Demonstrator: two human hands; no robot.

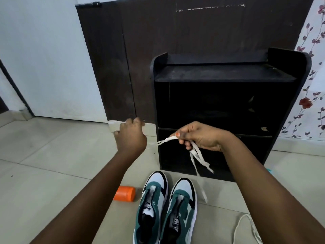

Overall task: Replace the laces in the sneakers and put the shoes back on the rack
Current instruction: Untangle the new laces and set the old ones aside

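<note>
Below the rack point(228, 74), 2 laceless green-and-white sneakers point(165, 208).

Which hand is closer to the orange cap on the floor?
The left. The left hand is above the orange cap, slightly farther from the camera, holding nothing. The right hand is off to the right, in front of the rack, gripping a white lace.

A home: tiled floor point(44, 155), floral wallpaper point(309, 95), shoe rack point(228, 73).

Left hand point(131, 136) maybe pinching, right hand point(198, 136) clenched
</note>
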